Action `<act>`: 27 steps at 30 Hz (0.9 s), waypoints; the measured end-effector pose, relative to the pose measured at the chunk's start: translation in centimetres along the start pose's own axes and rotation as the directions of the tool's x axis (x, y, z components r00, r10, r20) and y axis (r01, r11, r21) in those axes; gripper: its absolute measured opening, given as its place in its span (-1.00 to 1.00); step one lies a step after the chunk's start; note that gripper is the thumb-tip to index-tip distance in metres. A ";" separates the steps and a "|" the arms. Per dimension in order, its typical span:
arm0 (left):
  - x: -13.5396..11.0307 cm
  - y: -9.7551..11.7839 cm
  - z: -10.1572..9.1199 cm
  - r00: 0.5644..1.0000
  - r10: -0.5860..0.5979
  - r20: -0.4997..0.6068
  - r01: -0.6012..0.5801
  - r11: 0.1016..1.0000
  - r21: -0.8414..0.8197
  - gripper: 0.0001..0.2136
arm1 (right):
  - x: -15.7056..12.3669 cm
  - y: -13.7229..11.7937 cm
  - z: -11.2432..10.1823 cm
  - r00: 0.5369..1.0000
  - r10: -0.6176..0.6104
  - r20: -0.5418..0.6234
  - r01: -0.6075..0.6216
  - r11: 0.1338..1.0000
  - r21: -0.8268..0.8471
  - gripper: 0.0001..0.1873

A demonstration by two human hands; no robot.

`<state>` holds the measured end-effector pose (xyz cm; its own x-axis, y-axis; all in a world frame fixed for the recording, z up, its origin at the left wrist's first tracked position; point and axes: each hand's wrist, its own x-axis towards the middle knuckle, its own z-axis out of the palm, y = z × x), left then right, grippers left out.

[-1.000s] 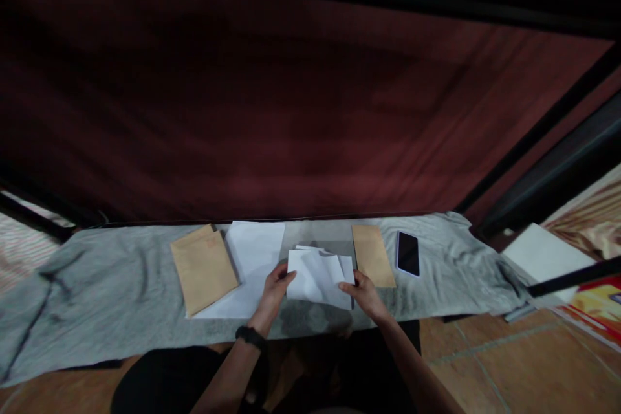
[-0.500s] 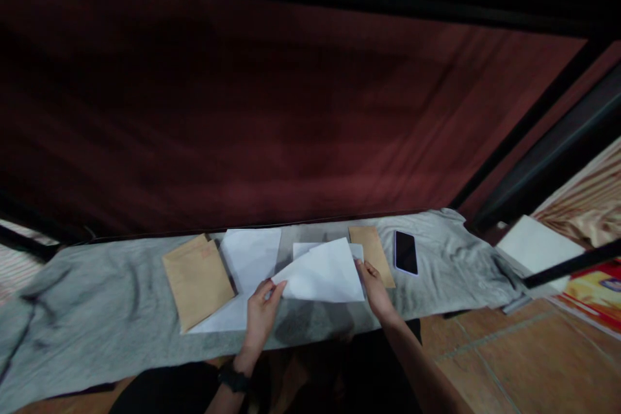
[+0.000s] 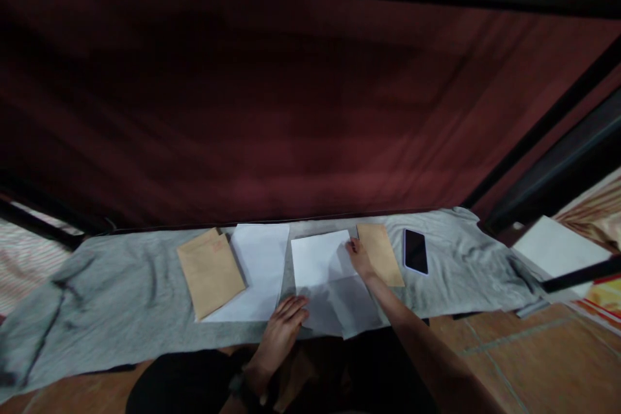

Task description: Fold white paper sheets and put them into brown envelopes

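A white sheet of paper (image 3: 323,272) lies unfolded and flat on the grey cloth (image 3: 111,291) in front of me. My left hand (image 3: 284,326) rests palm down on its near left corner, fingers stretched out. My right hand (image 3: 359,255) presses on the far right corner of the sheet, fingers flat. Just right of that hand lies a small brown envelope (image 3: 383,252), and beyond it a black phone (image 3: 416,251). To the left are another white sheet (image 3: 257,272) and a larger brown envelope (image 3: 209,270).
A dark red curtain hangs behind the cloth-covered surface. White paper (image 3: 557,249) lies on another surface at the far right, behind a black bar. Tiled floor shows below the cloth's near edge.
The folded paper held up in both hands has been opened and laid flat on the cloth. My left hand moved to its near corner, my right hand to its far right corner.
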<state>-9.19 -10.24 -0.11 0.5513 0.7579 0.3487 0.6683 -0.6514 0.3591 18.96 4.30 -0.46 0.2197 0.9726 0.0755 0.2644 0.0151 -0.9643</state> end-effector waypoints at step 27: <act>0.6 -1.6 0.6 0.955 -0.220 0.199 0.215 0.976 0.048 -0.54 | -8.1 3.1 1.3 0.820 -0.359 0.446 0.570 0.432 -0.699 -0.47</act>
<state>-9.61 -8.76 -1.02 0.4789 0.8741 0.0817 0.7944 -0.4711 0.3834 16.79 -3.25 -4.37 -0.3339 0.8954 0.2945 0.8958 0.3987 -0.1967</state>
